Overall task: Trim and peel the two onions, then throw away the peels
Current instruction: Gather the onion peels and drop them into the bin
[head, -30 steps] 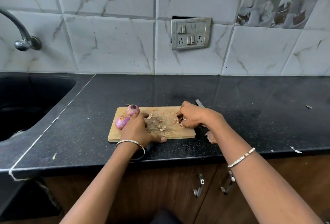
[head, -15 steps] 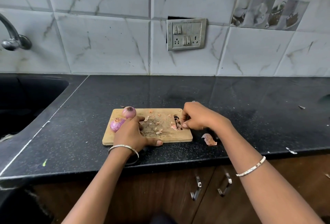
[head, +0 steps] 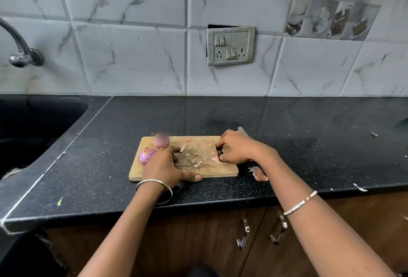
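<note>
Loose peels [head: 196,157] lie mid-board [head: 138,172], spread left to right. Right hand [head: 238,149] is nearer, at the right end, fingers curled and pinching peels. Left hand [head: 163,166] lies flat and holds nothing, beside the onions [head: 161,140].

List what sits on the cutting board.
Two onions at its left end, peel scraps across the middle, the left hand near the onions, the right hand curled at the right end. Anything beneath either hand is hidden.
</note>
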`<state>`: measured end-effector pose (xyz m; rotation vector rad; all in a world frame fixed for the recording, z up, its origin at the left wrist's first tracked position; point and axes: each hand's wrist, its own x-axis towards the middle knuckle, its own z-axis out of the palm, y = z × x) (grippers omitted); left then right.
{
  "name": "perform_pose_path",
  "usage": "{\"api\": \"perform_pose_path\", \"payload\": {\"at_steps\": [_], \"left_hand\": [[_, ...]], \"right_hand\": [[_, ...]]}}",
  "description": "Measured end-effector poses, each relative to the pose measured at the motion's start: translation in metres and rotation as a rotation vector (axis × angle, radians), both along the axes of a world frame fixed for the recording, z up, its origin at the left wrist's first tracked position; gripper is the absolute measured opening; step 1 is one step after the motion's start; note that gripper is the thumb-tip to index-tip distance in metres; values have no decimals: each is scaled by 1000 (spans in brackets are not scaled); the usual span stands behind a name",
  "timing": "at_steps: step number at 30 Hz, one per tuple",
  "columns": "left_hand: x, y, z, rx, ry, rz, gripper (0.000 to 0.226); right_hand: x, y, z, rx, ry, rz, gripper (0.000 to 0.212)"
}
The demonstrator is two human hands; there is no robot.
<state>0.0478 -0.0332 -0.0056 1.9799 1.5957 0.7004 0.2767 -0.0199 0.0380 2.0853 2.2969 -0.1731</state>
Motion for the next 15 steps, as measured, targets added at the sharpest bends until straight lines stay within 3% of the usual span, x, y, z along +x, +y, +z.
{"api": "perform_pose_path", "payload": {"at_steps": [4,8,15], "left_hand": [[0,0,0,-6,-18,6,110],[1,0,0,-18,-36,11,109],[0,0,-2,-15,-55,27,108]], "right_hand": [[4,1,7,-67,37,14,48],[5,-1,9,11,88,64,12],[3,-12,3,-41,46,66,20]]}}
